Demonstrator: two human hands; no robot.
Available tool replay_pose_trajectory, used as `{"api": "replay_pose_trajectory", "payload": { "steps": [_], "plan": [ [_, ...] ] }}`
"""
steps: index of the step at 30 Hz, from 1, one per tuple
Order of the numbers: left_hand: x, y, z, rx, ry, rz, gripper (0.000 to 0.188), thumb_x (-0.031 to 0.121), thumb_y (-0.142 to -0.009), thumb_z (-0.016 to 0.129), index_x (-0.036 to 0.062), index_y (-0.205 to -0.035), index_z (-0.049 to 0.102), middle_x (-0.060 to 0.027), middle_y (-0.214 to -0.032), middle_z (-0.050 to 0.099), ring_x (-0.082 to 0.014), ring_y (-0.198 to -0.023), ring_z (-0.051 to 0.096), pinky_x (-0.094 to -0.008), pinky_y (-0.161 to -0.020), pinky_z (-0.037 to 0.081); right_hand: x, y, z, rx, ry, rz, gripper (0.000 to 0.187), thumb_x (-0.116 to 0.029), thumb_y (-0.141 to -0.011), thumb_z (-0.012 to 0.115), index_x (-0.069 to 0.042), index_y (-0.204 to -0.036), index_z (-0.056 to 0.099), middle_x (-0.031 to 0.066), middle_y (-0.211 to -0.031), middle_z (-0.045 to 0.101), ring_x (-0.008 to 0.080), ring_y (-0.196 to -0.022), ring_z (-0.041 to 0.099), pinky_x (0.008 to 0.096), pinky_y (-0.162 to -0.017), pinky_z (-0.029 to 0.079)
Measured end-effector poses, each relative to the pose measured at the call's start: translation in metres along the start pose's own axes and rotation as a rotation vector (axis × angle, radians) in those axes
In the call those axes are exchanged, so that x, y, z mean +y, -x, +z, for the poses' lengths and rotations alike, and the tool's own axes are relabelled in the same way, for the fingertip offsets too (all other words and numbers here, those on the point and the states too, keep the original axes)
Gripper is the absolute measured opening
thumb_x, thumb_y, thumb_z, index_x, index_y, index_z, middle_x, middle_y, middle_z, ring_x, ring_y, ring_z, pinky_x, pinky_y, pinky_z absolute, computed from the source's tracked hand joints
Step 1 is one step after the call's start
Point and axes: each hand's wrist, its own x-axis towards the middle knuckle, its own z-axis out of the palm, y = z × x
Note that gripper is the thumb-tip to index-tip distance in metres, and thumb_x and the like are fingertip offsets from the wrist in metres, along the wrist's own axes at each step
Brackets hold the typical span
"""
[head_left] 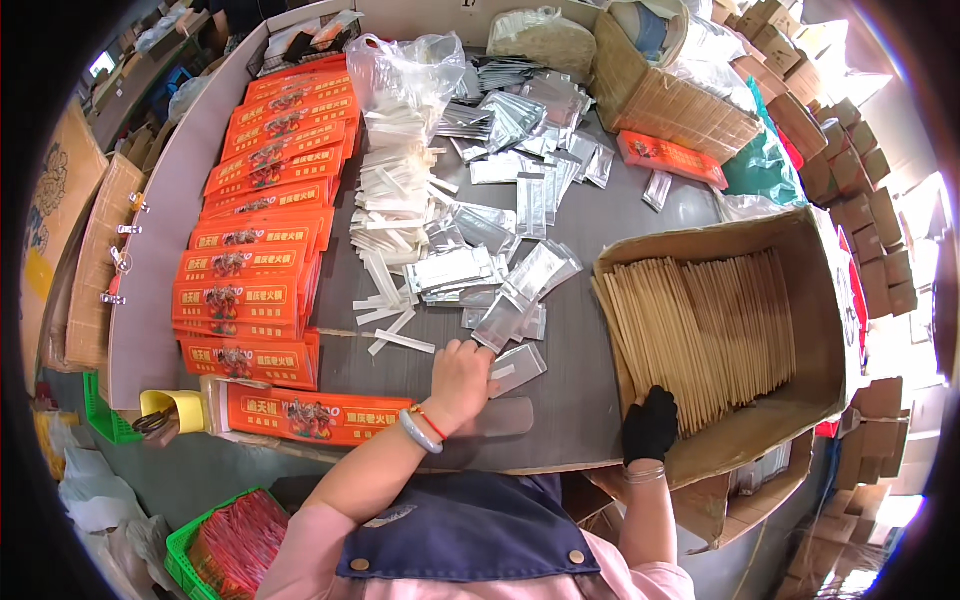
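I log the left hand (466,384) touching a silver packet (519,370), black-gloved right hand (651,428) at wooden sticks (705,325) in a cardboard box (822,315); remotely, I cannot tell whether either grips.

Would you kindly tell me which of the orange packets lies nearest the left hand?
The orange packet at the near edge of the table, beside the yellow container; the others lie farther from the left hand, mostly stacked beyond it.
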Motion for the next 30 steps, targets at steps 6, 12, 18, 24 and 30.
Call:
{"api": "replay_pose_trajectory", "payload": {
  "steps": [6, 12, 18, 24, 30],
  "plan": [
    [-0.005, -0.005, 0.008, 0.018, 0.086, 0.023, 0.026, 0.017, -0.065, 0.083, 0.0093, -0.084, 0.067, -0.0100, -0.087, 0.064, -0.0320, -0.087, 0.061, -0.0439, -0.076, 0.048, -0.009, -0.004, -0.002, -0.099, 0.113, 0.037, 0.014, -0.013, -0.084, 0.060, -0.003, -0.092, 0.054, 0.0182, -0.093, 0.058, 0.0388, -0.093, 0.058, 0.0488, -0.081, 0.047],
    [-0.010, -0.012, 0.005, -0.073, 0.083, 0.035, 0.023, 0.015, -0.068, 0.081, 0.0073, -0.082, 0.065, -0.0113, -0.084, 0.066, -0.0324, -0.083, 0.064, -0.0447, -0.073, 0.050, 0.017, -0.002, 0.008, -0.025, -0.028, 0.055, 0.025, -0.012, -0.088, 0.057, 0.001, -0.109, 0.057, 0.0227, -0.104, 0.060, 0.0418, -0.097, 0.058, 0.0473, -0.082, 0.049],
    [-0.010, 0.011, -0.066, -0.301, 0.346, 0.011, 0.019, 0.016, -0.071, 0.079, 0.0096, -0.080, 0.063, -0.0090, -0.082, 0.066, -0.0288, -0.082, 0.064, -0.0426, -0.073, 0.048, -0.002, 0.008, -0.024, 0.022, -0.352, -0.083, 0.022, -0.012, -0.090, 0.059, 0.001, -0.107, 0.066, 0.0205, -0.097, 0.065, 0.0385, -0.091, 0.062, 0.0435, -0.079, 0.050],
    [-0.040, 0.078, -0.059, -0.076, 0.099, 0.056, 0.046, 0.026, -0.060, 0.086, 0.0108, -0.101, 0.070, -0.0049, -0.104, 0.062, -0.0287, -0.107, 0.053, -0.0440, -0.093, 0.042, -0.035, 0.017, -0.009, -0.364, -0.416, -0.608, 0.029, -0.010, -0.084, 0.065, -0.017, -0.112, 0.071, 0.0127, -0.075, 0.058, 0.0312, -0.072, 0.060, 0.0416, -0.066, 0.048],
    [-0.050, 0.107, -0.045, 0.014, 0.034, 0.112, 0.073, 0.028, -0.054, 0.089, 0.0056, -0.118, 0.063, -0.0105, -0.117, 0.057, -0.0316, -0.111, 0.050, -0.0452, -0.097, 0.041, -0.081, 0.025, 0.037, -0.383, -0.337, -0.928, 0.023, -0.010, -0.081, 0.069, -0.012, -0.104, 0.071, 0.0119, -0.081, 0.062, 0.0313, -0.076, 0.062, 0.0413, -0.067, 0.050]
  ]
}}
